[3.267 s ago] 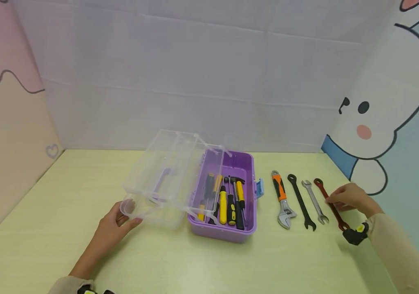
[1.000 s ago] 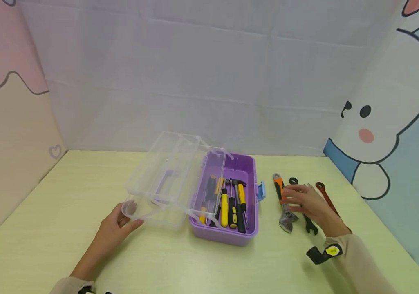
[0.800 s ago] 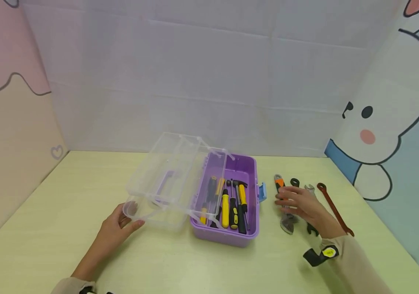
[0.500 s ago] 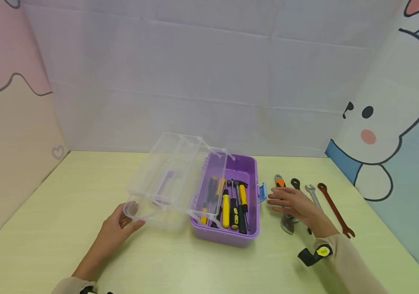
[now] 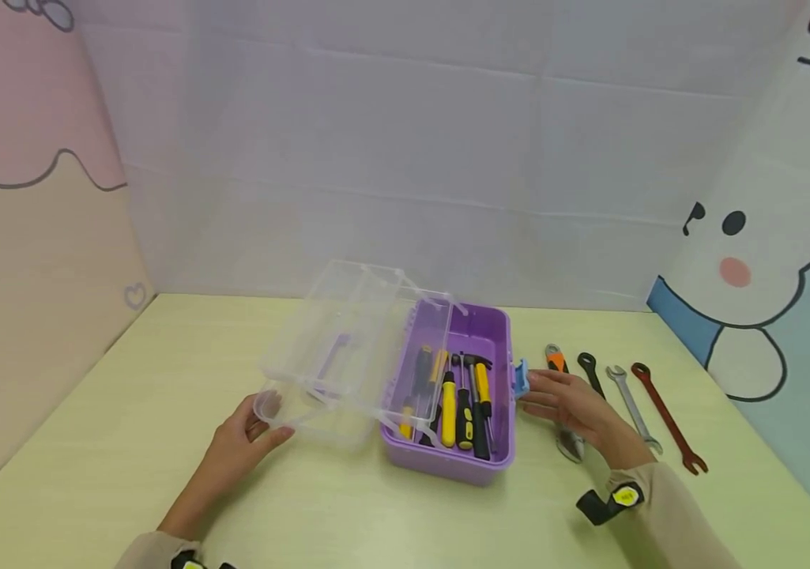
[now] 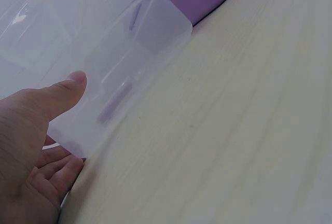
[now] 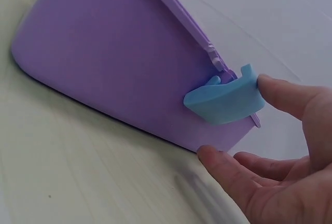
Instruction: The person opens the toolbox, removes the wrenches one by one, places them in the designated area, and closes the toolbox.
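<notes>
A purple toolbox [image 5: 440, 466] stands on the table with its clear lid [image 5: 333, 332] swung over to the left. Inside lie a hammer [image 5: 476, 359], a yellow-handled tool [image 5: 449, 411] and several other screwdriver-like tools. My left hand [image 5: 237, 442] holds the lid's near-left corner, thumb on one side and fingers under the edge, as the left wrist view shows. By the toolbox's right wall, my right hand [image 5: 571, 407] has its thumb against the blue latch [image 7: 225, 97]; its other fingers extend below the latch. The latch hangs away from the wall.
An adjustable wrench [image 5: 570, 445], partly hidden by my right hand, lies right of the toolbox. Beside it are a black wrench [image 5: 589, 371], a silver wrench [image 5: 634, 409] and a red-brown wrench [image 5: 669, 419]. A white curtain [image 5: 348, 158] rises behind the table.
My right hand has moved left from the red-brown wrench, over the other wrenches, to the blue latch. The left hand stays on the lid. The whole view has shifted slightly.
</notes>
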`<action>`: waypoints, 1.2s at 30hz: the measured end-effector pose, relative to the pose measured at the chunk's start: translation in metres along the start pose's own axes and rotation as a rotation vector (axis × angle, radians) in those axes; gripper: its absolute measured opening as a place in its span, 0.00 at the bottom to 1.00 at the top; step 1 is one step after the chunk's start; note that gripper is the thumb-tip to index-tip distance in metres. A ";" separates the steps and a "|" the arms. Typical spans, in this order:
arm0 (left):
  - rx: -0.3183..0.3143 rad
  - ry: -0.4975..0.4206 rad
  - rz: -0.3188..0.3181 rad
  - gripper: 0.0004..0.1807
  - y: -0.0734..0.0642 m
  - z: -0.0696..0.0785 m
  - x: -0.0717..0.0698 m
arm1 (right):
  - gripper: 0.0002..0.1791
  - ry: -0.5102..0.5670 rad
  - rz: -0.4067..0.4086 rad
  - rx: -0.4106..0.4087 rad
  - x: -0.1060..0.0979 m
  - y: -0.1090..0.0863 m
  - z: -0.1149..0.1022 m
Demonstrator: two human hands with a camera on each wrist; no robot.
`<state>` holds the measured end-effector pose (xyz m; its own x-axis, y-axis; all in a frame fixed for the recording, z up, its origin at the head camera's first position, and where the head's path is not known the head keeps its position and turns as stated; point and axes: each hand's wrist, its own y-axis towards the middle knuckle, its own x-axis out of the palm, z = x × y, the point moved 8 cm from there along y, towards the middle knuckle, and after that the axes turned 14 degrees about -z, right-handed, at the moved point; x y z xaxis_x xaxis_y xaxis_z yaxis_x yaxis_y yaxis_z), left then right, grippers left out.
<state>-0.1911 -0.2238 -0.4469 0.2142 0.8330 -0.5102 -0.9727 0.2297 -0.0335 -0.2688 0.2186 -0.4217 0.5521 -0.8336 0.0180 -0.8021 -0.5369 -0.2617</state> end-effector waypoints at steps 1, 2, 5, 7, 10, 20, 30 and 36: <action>-0.005 -0.002 0.000 0.38 0.000 -0.001 0.000 | 0.41 0.008 -0.007 -0.005 0.001 0.000 0.000; -0.009 -0.005 -0.001 0.38 0.000 -0.001 0.001 | 0.40 0.018 -0.014 -0.010 0.002 0.000 0.001; -0.020 -0.015 -0.003 0.38 0.000 -0.002 0.001 | 0.39 0.049 -0.037 -0.026 0.005 0.001 0.001; -0.021 -0.017 -0.008 0.39 0.000 -0.002 0.001 | 0.38 0.067 -0.051 -0.039 0.008 0.002 0.002; -0.021 -0.013 -0.015 0.39 -0.001 -0.001 0.001 | 0.27 0.106 -0.077 -0.061 0.011 0.005 0.003; -0.028 -0.023 -0.025 0.38 0.000 0.000 0.001 | 0.10 0.200 -0.119 -0.106 0.019 0.011 0.003; 0.042 -0.082 0.021 0.36 -0.001 0.004 0.000 | 0.11 0.276 -0.117 -0.131 0.024 0.012 0.001; 0.078 -0.091 0.076 0.36 -0.002 0.011 -0.004 | 0.11 0.305 -0.094 -0.138 0.023 0.013 0.002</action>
<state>-0.1895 -0.2219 -0.4350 0.1513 0.8906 -0.4289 -0.9773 0.1999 0.0705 -0.2661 0.1930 -0.4262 0.5480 -0.7690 0.3290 -0.7857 -0.6082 -0.1128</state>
